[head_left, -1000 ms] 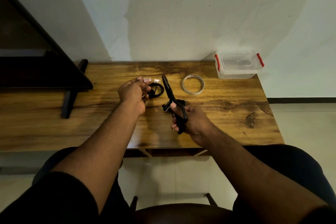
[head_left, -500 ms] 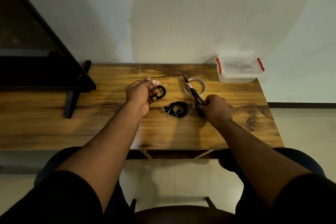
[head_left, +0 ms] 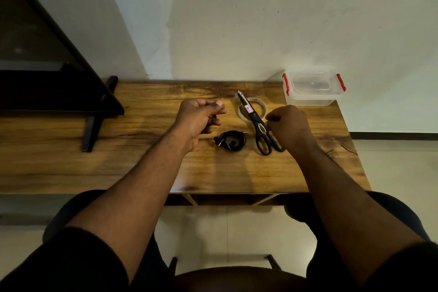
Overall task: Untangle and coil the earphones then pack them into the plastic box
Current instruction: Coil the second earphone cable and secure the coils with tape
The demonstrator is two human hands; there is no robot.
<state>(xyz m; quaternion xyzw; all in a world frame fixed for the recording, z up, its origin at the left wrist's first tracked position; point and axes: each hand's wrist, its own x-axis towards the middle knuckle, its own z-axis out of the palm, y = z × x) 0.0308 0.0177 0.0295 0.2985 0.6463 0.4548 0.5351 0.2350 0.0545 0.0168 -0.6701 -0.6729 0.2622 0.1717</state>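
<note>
Black coiled earphones (head_left: 231, 142) lie on the grainy wooden desk (head_left: 142, 168) between the hands. The left hand (head_left: 198, 117) pinches something dark and mostly hidden; the right hand (head_left: 288, 127) is curled loosely beside steel scissors (head_left: 254, 121) lying across a clear tape ring (head_left: 263, 108). The clear plastic box (head_left: 312, 87), red-clipped, looks empty.

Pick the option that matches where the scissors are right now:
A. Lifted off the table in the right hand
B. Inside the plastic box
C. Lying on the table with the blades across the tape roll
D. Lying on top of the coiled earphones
C: the scissors lie flat on the table, blades resting across the tape roll, handles beside the right hand.
</note>
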